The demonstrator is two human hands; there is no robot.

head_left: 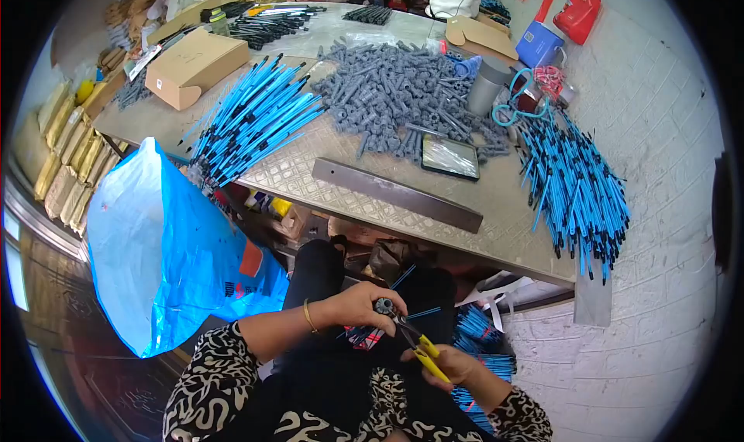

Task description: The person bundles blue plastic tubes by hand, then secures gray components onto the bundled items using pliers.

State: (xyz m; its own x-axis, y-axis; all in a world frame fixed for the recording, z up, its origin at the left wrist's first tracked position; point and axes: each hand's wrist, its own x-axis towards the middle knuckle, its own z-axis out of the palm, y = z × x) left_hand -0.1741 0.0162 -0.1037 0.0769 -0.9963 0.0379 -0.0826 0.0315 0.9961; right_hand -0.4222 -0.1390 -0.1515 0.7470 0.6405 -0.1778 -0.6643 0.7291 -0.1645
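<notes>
The left hand (358, 306), over the person's lap, is curled closed with thumb and fingers around a small grey plastic fitting with a round, hollow end (383, 305). That round end faces up toward the camera, though the grip hides most of the body, so the fitting's long axis cannot be told. The right hand (457, 363) is wrapped around the metal pliers with yellow handles (428, 347). Their long axis runs diagonally, handles toward the lower right and jaws pointing up and left to the fitting; whether the jaws actually bite on it is unclear. Thin blue rods (425, 313) stick out beside the left hand. Beyond the lap, the near edge of the grey-beige patterned counter (287, 163) crosses the view, with a long flat dark metal bar (397, 195) lying slantwise along it, between the hands and a large heap of grey plastic fittings (395, 93). A shallow dark-rimmed rectangular tray (450, 157) sits at the heap's near side. Bundles of blue rods with black ends lie left (252, 116) and right (573, 186) of it. A big open blue plastic sack (186, 248) bulges at the left, against the counter's corner.
</notes>
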